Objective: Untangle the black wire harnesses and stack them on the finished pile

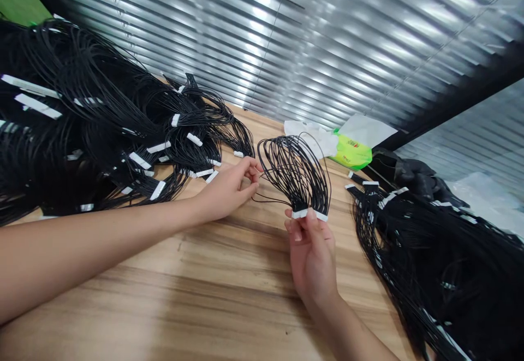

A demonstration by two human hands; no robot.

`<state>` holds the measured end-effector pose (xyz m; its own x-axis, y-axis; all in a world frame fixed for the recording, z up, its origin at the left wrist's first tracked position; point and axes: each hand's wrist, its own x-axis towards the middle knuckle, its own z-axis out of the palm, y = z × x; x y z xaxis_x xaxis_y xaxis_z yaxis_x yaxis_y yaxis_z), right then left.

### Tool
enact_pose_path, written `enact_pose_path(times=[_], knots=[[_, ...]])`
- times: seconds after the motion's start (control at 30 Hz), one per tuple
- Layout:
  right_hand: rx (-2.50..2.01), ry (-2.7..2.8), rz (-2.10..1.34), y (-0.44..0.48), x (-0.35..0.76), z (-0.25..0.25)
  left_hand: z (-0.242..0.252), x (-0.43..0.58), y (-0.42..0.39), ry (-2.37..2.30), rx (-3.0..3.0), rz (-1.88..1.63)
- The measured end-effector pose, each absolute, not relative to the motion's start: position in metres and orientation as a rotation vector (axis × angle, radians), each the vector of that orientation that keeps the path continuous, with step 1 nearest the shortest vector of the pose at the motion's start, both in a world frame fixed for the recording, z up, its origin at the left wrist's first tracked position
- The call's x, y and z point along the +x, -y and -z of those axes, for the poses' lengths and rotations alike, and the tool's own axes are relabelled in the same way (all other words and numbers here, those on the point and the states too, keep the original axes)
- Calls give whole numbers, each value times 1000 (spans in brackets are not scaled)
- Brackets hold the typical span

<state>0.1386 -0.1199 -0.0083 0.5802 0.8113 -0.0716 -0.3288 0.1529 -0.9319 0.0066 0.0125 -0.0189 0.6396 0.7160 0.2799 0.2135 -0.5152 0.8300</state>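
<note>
Between my hands is a wire harness, a fan of thin black wires looping up from a long white connector. My right hand grips that connector from below, thumb on its front. My left hand is left of the loops, thumb and fingers pinched together at one or two wires that stick out from the bundle. The exact spot in the pinch is too small to make out. Closest to my left hand on the table is the edge of a large pile of similar harnesses.
More black harnesses with white connectors are heaped on the right of the wooden table. A green tissue pack with white tissue stands at the back, near a black bag-like item. Corrugated metal blinds rise behind.
</note>
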Motion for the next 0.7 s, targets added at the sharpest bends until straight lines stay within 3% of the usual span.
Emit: enact_pose_path(times=[0.47, 0.7], knots=[[-988, 521, -951, 126, 135, 4, 22, 8, -6, -511, 1899, -659], [-1006, 576, -1053, 124, 134, 11, 30, 11, -14, -467, 1697, -879]])
